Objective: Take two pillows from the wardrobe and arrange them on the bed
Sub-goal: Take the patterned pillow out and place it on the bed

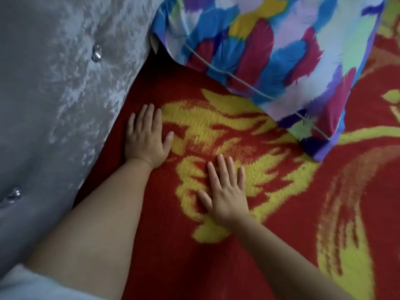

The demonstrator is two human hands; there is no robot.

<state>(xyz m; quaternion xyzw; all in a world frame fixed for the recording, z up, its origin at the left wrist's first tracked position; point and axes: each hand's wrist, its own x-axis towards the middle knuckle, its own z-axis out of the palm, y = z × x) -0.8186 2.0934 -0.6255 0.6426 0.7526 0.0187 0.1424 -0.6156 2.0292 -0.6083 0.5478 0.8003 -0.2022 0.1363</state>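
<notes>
A pillow [270, 53] in a multicoloured feather-print case lies on the bed at the upper right, its far end against the headboard. The bed is covered by a red blanket [281, 224] with a yellow pattern. My left hand [146, 137] lies flat on the blanket close to the headboard, fingers spread, holding nothing. My right hand [226, 191] also presses flat on the blanket, lower and to the right, just below the pillow's near edge. Neither hand touches the pillow. Only one pillow is in view.
A grey velvet tufted headboard [54, 94] with crystal buttons [96, 53] fills the left side. A dark gap runs between it and the blanket. A pale sleeve [26, 284] shows at the bottom left corner.
</notes>
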